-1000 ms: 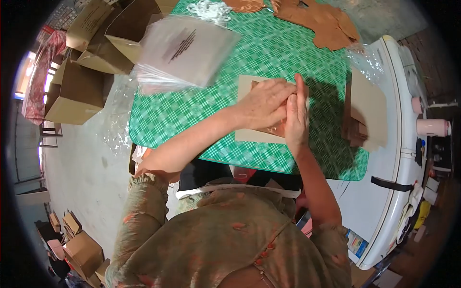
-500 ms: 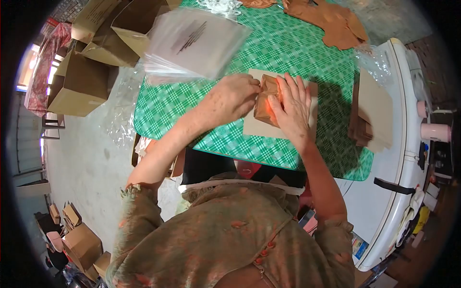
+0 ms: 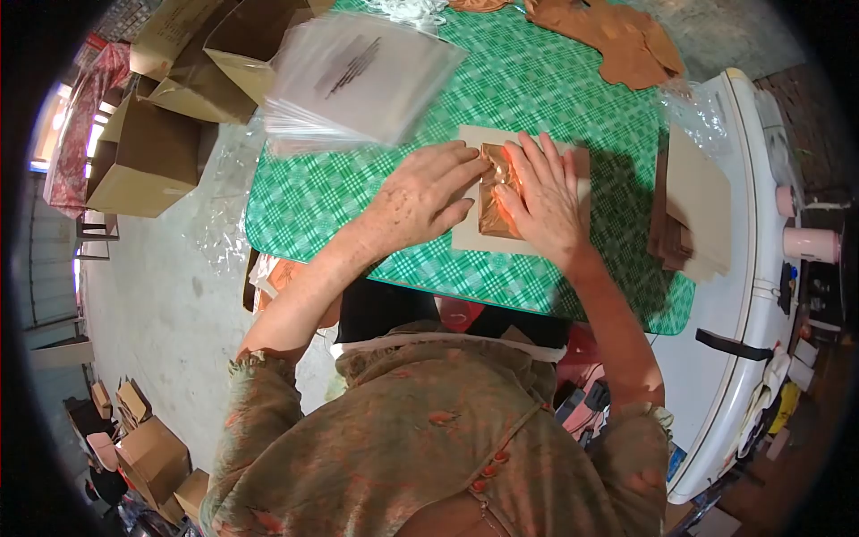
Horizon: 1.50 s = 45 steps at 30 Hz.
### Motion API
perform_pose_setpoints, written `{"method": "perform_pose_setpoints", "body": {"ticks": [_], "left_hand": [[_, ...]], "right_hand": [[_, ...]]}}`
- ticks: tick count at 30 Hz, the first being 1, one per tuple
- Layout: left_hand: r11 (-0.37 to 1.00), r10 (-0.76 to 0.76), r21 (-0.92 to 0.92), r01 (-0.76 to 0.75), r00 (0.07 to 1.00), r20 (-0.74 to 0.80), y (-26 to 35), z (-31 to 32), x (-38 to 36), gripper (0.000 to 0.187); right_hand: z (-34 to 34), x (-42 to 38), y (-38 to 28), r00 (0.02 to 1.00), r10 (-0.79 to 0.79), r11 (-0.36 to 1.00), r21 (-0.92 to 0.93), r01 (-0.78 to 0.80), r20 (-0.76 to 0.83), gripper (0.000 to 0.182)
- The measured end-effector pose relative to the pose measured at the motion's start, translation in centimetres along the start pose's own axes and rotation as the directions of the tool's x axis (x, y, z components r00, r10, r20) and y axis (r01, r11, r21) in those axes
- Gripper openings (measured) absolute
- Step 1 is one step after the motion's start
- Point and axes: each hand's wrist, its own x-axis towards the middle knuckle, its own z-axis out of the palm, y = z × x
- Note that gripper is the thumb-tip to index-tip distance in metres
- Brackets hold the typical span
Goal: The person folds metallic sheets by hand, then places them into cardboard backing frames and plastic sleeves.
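Note:
A shiny copper-brown folded piece (image 3: 497, 213), of fabric or thin film, lies on a beige card (image 3: 470, 237) on the table. My right hand (image 3: 548, 201) rests flat on its right part, fingers stretched out, covering that side. At the left edge of the piece, my left hand (image 3: 425, 192) is held with its fingers extended and the thumb apart. Its fingertips reach the card and seem to touch the piece's upper left edge. Neither hand grips anything.
A stack of clear plastic sleeves (image 3: 376, 76) sits at the table's back left. Brown fabric (image 3: 617, 40) lies at the back right. To the right are more beige cards (image 3: 698, 206) with brown pieces. Open cardboard boxes (image 3: 148, 157) stand left of the green checked tablecloth (image 3: 304, 201).
My left hand has opened from a pinch at the piece's left edge, its fingers now straighter. The copper-brown piece looks flatter under my right hand, which stays pressed on it.

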Motion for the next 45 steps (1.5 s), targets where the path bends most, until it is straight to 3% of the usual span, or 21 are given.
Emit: {"method": "perform_pose_setpoints", "body": {"ticks": [7, 10, 19, 25, 28, 36, 45], "left_hand": [[0.980, 0.037, 0.193, -0.046, 0.998, 0.048, 0.8, 0.2, 1.7, 0.068], [0.976, 0.000, 0.215, -0.036, 0.986, 0.167, 0.4, 1.1, 1.4, 0.076], [0.968, -0.022, 0.248, -0.030, 0.979, 0.204, 0.3, 1.4, 1.3, 0.077], [0.986, 0.045, 0.157, -0.064, 0.992, 0.121, 1.4, 1.4, 1.2, 0.073], [0.993, 0.009, 0.117, -0.022, 0.993, 0.117, 2.0, 1.7, 0.4, 0.077], [0.996, 0.023, 0.090, -0.025, 0.999, 0.028, 2.0, 1.8, 0.6, 0.078], [0.999, 0.034, 0.009, -0.034, 0.998, 0.051, 1.5, 1.6, 0.7, 0.093]], "right_hand": [[0.3, -0.1, -0.1, 0.999, -0.042, 0.990, -0.133, 0.039, -0.018, 0.067], [0.0, -0.1, -0.4, 0.999, -0.038, 0.989, -0.143, 0.036, -0.014, 0.067], [-0.4, 0.0, -1.1, 0.999, -0.038, 0.986, -0.161, 0.035, -0.021, 0.075], [-0.2, -0.1, -1.0, 0.999, -0.035, 0.994, -0.108, 0.032, -0.028, 0.077], [-0.4, 0.0, -1.1, 1.000, -0.027, 0.991, -0.129, 0.028, 0.011, 0.078], [-0.7, 0.0, -1.3, 0.999, -0.016, 0.997, -0.073, 0.019, 0.043, 0.094], [-0.2, -0.2, -0.8, 0.999, -0.030, 0.997, -0.066, 0.032, 0.035, 0.107]]}}
